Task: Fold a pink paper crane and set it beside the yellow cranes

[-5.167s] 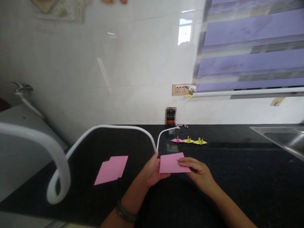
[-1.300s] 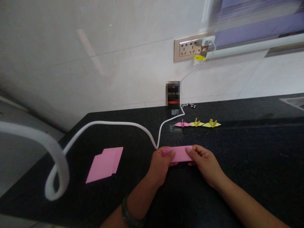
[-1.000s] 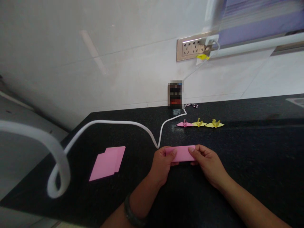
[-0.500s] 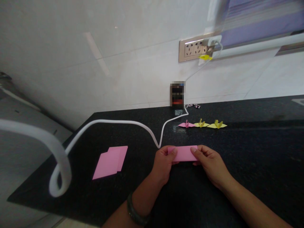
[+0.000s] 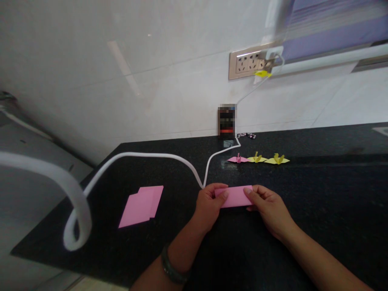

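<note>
A pink sheet of paper, folded into a rectangle, is held between both hands over the dark countertop. My left hand pinches its left end, with the thumb on top and the index finger along the upper edge. At the right end, my right hand grips the paper with its thumb on top and the other fingers curled behind. Beyond the hands stand a pink paper crane and two yellow ones, the nearer yellow crane and the outer yellow crane, in a row.
Flat pink paper sheets lie overlapping on the black countertop at left. A thick white cable loops across the left side. A blurred-out upright device leans on the wall below a socket panel.
My left index finger has lifted and stretched along the paper's upper edge. The paper's left end has shifted slightly; my right hand keeps its grip.
</note>
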A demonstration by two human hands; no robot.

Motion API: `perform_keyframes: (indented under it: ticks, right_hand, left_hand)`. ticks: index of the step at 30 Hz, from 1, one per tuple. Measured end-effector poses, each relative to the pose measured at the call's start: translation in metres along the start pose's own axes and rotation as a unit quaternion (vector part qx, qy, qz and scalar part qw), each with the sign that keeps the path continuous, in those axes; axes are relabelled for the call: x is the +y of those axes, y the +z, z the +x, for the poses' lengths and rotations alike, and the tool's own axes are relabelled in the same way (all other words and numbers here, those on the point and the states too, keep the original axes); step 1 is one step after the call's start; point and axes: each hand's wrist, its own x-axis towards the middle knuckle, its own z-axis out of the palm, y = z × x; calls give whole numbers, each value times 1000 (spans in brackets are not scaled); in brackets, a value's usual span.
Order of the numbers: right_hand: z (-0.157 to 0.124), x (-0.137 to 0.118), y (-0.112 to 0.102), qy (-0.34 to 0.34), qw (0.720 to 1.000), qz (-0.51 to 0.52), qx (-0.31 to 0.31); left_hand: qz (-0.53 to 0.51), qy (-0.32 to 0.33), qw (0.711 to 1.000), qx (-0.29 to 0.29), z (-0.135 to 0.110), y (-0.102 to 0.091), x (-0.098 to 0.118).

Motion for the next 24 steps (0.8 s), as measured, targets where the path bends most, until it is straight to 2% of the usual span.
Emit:
perform_keyframes:
  ticks: [10, 15, 24]
  right_hand:
    - [-1, -2, 2, 2, 1000, -1, 2]
    - [-2, -3, 2, -2, 1000, -22, -10]
    - [-3, -6, 2, -20, 998, -47, -29]
  left_hand:
    - [62, 5, 998, 13, -1, 0, 2]
    - [131, 42, 990, 14, -3, 0, 8]
    - [206, 121, 971, -16, -6, 3, 12]
